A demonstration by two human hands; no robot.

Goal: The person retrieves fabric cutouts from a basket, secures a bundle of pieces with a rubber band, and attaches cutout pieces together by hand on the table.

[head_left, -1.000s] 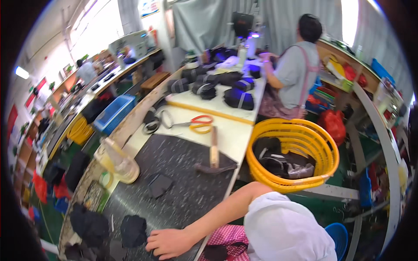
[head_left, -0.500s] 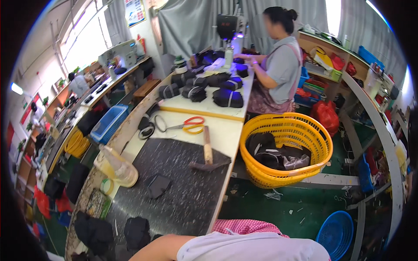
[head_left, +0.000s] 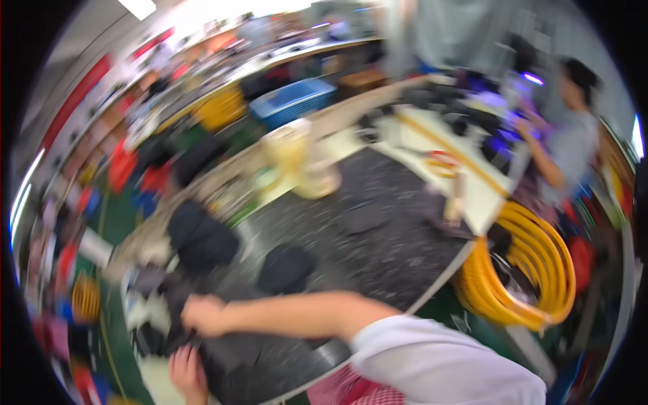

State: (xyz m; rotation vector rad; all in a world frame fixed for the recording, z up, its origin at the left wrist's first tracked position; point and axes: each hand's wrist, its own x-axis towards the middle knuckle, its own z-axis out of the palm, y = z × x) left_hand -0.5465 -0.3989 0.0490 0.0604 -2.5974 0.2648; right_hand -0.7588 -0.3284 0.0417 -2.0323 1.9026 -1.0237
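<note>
The picture is smeared by motion. My right hand [head_left: 202, 314] reaches far left across the dark speckled mat [head_left: 391, 256], its fingers curled down onto a black piece of material [head_left: 223, 358] at the table's near left end. My left hand [head_left: 189, 375] lies just below it at the same black piece. Whether either hand grips it is lost in the blur. Two more black pieces [head_left: 287, 267] [head_left: 199, 236] lie on the mat just beyond my hands.
A hammer [head_left: 455, 202] rests on the mat's far right, with orange-handled scissors [head_left: 442, 162] beyond it. A clear plastic container [head_left: 297, 158] stands at the mat's far edge. A yellow basket [head_left: 533, 270] sits right of the table. A co-worker [head_left: 567, 148] works at the far end.
The view has swung hard to the left and down, tilting the table. My right arm now stretches fully to the table's left end, and my left hand has come into view.
</note>
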